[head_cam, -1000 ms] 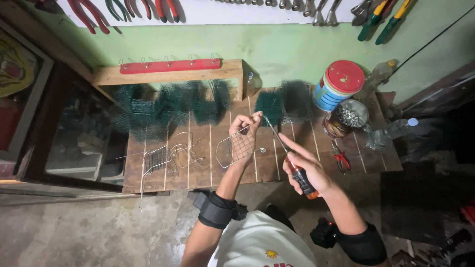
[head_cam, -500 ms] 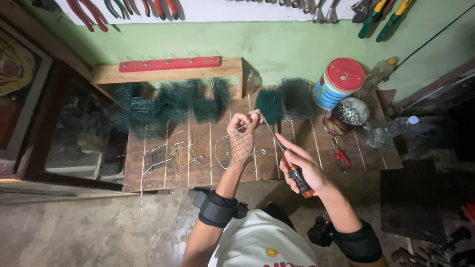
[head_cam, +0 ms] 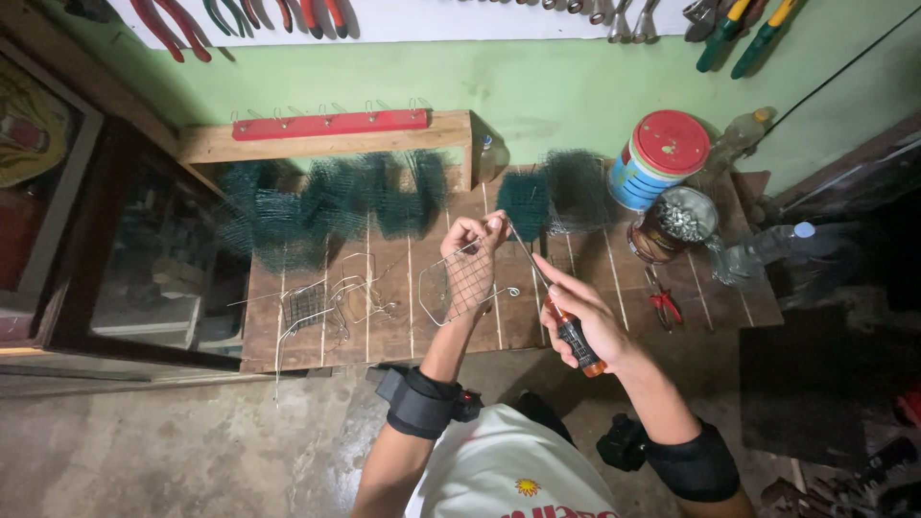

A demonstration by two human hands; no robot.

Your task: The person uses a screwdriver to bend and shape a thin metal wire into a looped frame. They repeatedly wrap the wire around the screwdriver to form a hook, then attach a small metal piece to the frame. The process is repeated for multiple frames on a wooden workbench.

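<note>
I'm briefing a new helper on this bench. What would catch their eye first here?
Probably the left hand pinching a wire mesh frame at the middle of the wooden table, while the right hand works a screwdriver toward it. Dark green mesh rolls line the back; a red-lidded can stands right.

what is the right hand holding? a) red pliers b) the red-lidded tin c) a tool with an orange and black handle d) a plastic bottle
c: the right hand grips a tool with an orange and black handle, its thin shaft pointing up toward the wire mesh piece that the left hand holds; the red pliers lie untouched on the wooden bench.
</note>
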